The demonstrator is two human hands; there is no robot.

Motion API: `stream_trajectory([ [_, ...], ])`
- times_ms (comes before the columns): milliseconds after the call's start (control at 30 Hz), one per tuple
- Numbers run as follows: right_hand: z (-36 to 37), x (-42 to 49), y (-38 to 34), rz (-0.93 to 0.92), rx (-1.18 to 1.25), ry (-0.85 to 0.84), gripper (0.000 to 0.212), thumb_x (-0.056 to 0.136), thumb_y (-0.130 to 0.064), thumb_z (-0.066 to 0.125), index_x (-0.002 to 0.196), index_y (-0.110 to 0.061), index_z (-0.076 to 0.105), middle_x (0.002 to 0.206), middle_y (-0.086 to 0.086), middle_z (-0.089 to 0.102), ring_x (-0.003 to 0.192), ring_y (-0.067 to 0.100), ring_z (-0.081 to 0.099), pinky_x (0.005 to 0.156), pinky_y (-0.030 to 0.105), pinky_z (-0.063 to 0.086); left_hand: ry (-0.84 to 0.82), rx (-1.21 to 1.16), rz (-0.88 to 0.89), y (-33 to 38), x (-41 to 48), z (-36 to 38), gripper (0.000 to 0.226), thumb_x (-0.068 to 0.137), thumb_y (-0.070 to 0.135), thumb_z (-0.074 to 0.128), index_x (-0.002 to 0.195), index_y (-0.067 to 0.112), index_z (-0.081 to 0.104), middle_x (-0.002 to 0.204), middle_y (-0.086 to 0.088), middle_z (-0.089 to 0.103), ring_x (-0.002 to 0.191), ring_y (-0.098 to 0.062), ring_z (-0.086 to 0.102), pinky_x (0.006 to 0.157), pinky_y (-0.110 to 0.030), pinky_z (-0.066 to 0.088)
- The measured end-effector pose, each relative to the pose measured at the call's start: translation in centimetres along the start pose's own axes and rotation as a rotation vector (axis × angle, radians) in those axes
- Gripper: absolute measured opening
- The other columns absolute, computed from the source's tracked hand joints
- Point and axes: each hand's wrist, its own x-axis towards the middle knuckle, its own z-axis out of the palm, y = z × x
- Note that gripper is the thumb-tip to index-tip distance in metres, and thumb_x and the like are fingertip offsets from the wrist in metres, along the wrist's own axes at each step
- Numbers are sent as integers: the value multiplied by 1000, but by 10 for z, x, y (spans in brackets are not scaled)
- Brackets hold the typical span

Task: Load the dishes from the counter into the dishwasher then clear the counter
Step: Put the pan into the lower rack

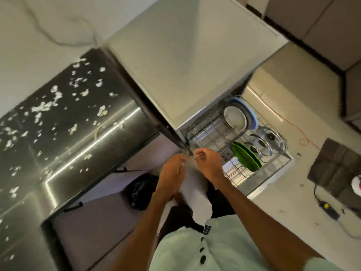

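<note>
The dishwasher [185,61] stands open with its wire rack [273,169] pulled out at the right. In the rack stand a white plate [235,117], a blue-rimmed plate [252,114], green plates [246,156] and glass lids [270,138]. The steel counter [82,133] at the left is strewn with several white scraps [43,107]. My hands meet by the dishwasher's near corner. My left hand [172,173] lies flat against a white cloth [197,192] that hangs between them. My right hand [209,165] has its fingers curled, pinching the cloth's top edge.
A black bag [141,190] sits on the floor under the counter. A red wire [304,140], a dark mat [336,167] and a black cable with a power adapter [328,209] lie on the floor to the right.
</note>
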Motion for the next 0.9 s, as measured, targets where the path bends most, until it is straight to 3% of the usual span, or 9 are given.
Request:
stream_trajectory([
  [133, 34, -27, -77, -236, 51, -114, 13, 87, -13, 71, 99, -16, 76, 86, 2, 77, 76, 16, 73, 74, 38, 61, 257, -72, -5, -36, -58, -65, 14, 95, 0, 58, 105, 6, 66, 112, -10, 67, 103, -19, 59, 86, -23, 45],
  [300, 114, -83, -156, -437, 90, -302, 13, 84, -21, 67, 96, -20, 74, 80, -3, 76, 68, 14, 73, 72, 44, 61, 504, -66, -114, -93, -139, -125, 17, 92, 2, 61, 107, 8, 68, 118, -5, 68, 112, -15, 58, 96, -11, 36],
  [400, 175, -137, -197, -555, 49, -391, 16, 79, -28, 67, 92, -24, 75, 79, -5, 75, 72, 13, 72, 75, 41, 60, 580, -61, -161, -133, -201, -159, 18, 90, 0, 61, 103, 10, 69, 113, -3, 69, 112, -13, 57, 98, -22, 41],
  [533, 252, -214, -236, -643, -28, -580, 11, 83, -19, 73, 93, -20, 76, 71, -4, 74, 65, 10, 72, 72, 38, 61, 718, -73, -334, -185, -294, -196, 20, 90, 18, 54, 100, 17, 72, 117, 1, 69, 115, -16, 62, 100, -32, 48],
  [633, 305, -261, -254, -680, -155, -734, 9, 86, -12, 76, 92, -17, 76, 73, -2, 75, 64, 10, 73, 75, 41, 62, 821, -113, -456, -218, -359, -211, 16, 91, 14, 58, 100, 20, 70, 120, 3, 66, 113, -15, 63, 92, -36, 54],
  [767, 360, -318, -265, -772, -337, -879, 12, 84, -18, 78, 96, -21, 78, 78, -7, 76, 73, 5, 73, 80, 32, 61, 932, -122, -651, -253, -436, -213, 13, 94, 19, 58, 99, 25, 68, 123, 8, 65, 111, -11, 63, 91, -33, 53],
  [900, 402, -368, -262, -821, -452, -1031, 12, 83, -19, 75, 94, -23, 78, 77, -8, 75, 74, 7, 72, 81, 35, 61, 1003, -140, -884, -282, -500, -192, 12, 93, 20, 59, 98, 25, 67, 104, 8, 69, 97, -15, 64, 81, -27, 47],
])
